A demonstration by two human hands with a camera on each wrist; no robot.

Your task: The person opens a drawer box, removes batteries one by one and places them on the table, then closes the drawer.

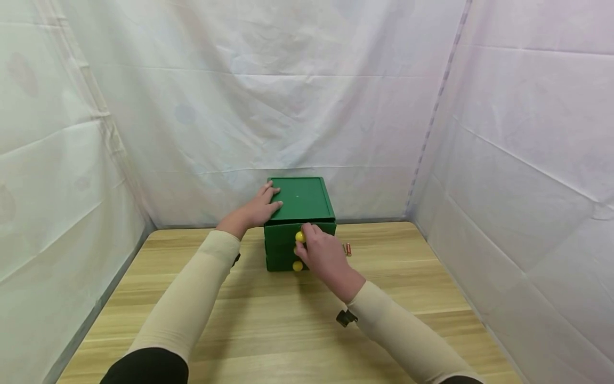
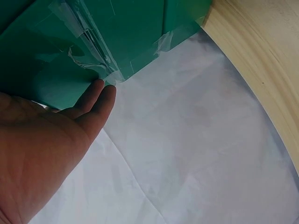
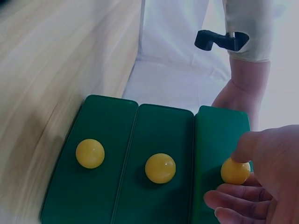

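Note:
A small green drawer box [image 1: 298,198] stands at the back of the table, three drawers high, each front bearing a round yellow knob. My right hand [image 1: 326,255] pinches the top drawer's knob [image 3: 235,171] between thumb and fingers. That top drawer front [image 3: 219,135] juts slightly ahead of the other two. The middle knob [image 3: 160,168] and the bottom knob [image 3: 90,153] are untouched. My left hand [image 1: 259,207] rests on the box's left top edge, fingers spread. In the left wrist view, two of its straight fingers [image 2: 100,105] lie against the taped green side.
Just right of the box, a red battery-like cylinder [image 1: 348,249] lies on the wooden table [image 1: 268,330], with another partly hidden beside it. White cloth [image 1: 288,106] hangs behind the table and along both sides.

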